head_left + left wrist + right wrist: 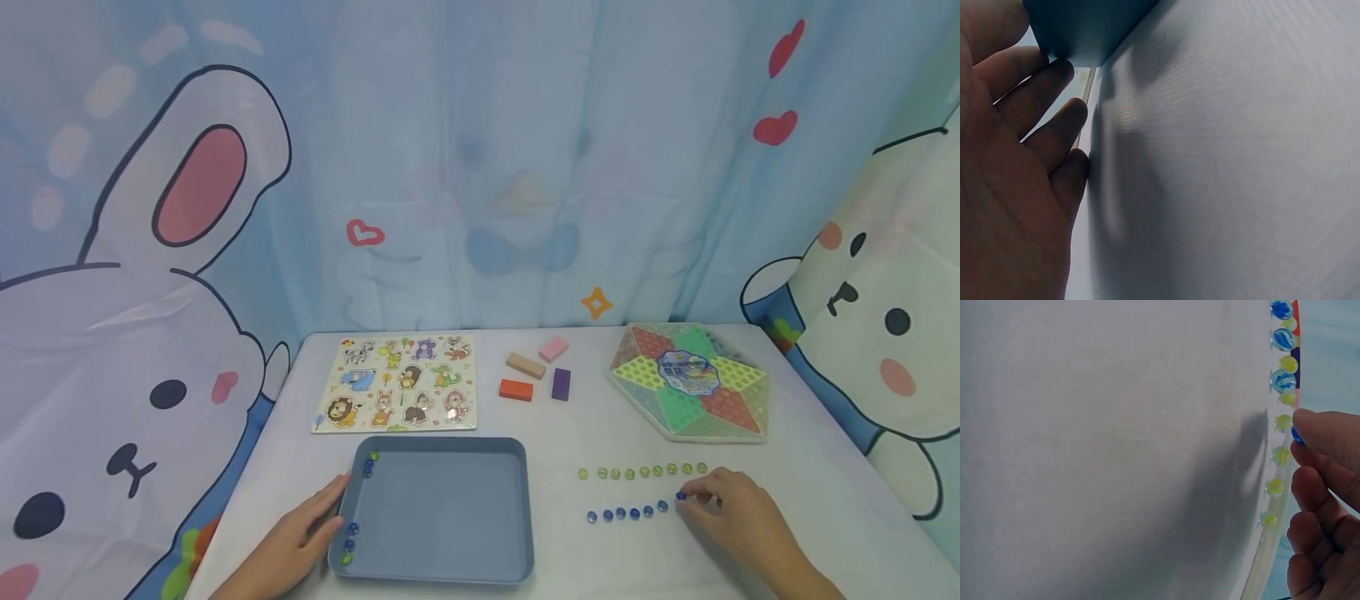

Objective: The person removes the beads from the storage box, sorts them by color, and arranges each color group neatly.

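My right hand [742, 517] pinches a blue marble [681, 496] between thumb and forefinger, at the right end of a row of blue marbles [635, 513]. Just behind runs a second row, of yellow-green marbles [644, 472]. In the right wrist view the pinched marble [1298, 435] peeks out from under the thumb. My left hand [300, 533] rests against the left side of a blue-grey tray [442, 508], its fingers [1054, 131] extended. Inside the tray, blue and yellow-green marbles [349, 545] sit along the left wall in two small groups.
Behind the tray lies an animal puzzle board [401, 383]. Four wooden blocks, among them an orange one [516, 390] and a purple one [561, 384], lie to its right. A hexagonal game board [690, 383] is at the back right. A patterned curtain [525, 167] hangs behind the table.
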`<state>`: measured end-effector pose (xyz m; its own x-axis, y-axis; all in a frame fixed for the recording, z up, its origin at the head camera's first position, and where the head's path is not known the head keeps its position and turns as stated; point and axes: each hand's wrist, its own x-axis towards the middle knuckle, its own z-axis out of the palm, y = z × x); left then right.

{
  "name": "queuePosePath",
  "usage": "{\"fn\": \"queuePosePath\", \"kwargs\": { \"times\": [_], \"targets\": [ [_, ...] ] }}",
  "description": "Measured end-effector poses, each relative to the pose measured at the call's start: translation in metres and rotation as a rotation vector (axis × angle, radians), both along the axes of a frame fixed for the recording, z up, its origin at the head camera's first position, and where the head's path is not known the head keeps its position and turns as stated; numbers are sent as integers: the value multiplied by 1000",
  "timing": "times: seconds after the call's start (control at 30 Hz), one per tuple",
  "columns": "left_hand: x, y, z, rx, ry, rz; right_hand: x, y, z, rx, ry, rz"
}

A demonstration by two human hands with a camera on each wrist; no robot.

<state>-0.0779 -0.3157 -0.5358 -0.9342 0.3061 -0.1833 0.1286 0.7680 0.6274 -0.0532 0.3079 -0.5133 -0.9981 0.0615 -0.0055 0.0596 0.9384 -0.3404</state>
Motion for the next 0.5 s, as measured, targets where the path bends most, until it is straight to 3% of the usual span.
{"fn": "queuePosePath", "kwargs": {
  "times": [0.2,0.5],
  "targets": [
    [0,1,1,1,-8,6,-1,0,-5,-11,-88,-8],
    [1,2,4,16,3,-1,-1,3,-6,-18,-113,-15]
  ]
}}
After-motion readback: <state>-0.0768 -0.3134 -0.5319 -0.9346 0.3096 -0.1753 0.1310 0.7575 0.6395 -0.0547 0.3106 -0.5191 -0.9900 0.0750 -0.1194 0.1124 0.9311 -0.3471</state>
